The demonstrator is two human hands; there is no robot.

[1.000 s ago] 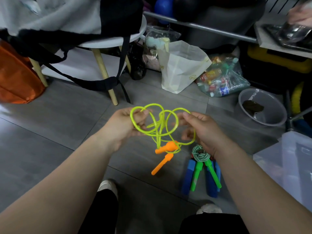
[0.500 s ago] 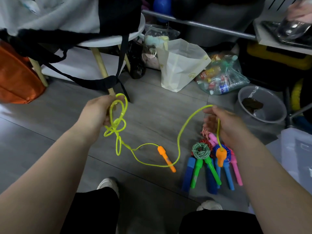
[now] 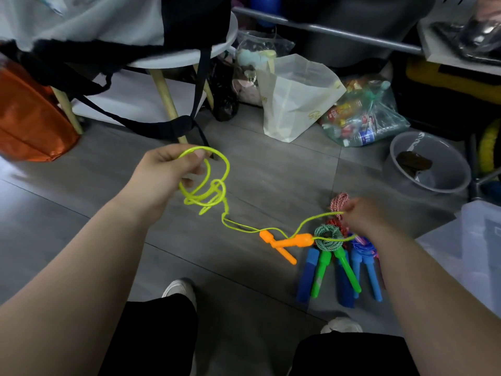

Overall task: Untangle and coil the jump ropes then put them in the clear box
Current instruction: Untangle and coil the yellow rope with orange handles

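Observation:
My left hand (image 3: 165,175) grips a tangled bunch of loops of the neon yellow jump rope (image 3: 208,185), held above the grey floor. The rope runs down and right to its two orange handles (image 3: 284,244), which lie crossed on the floor. My right hand (image 3: 363,218) pinches the rope's other stretch low over a pile of other jump ropes (image 3: 333,256) with green, blue and pink handles. The clear box (image 3: 471,245) stands at the right edge, partly cut off.
A white round stool (image 3: 173,58) draped with a black-strapped bag stands at the back left, next to an orange bag (image 3: 29,118). A cream plastic bag (image 3: 295,96), a clear sack of bottles (image 3: 363,115) and a grey bowl (image 3: 431,164) line the back. My shoes show below.
My hands pulled apart, stretching the yellow rope out. My right hand dropped toward the rope pile, and both orange handles now lie on the floor.

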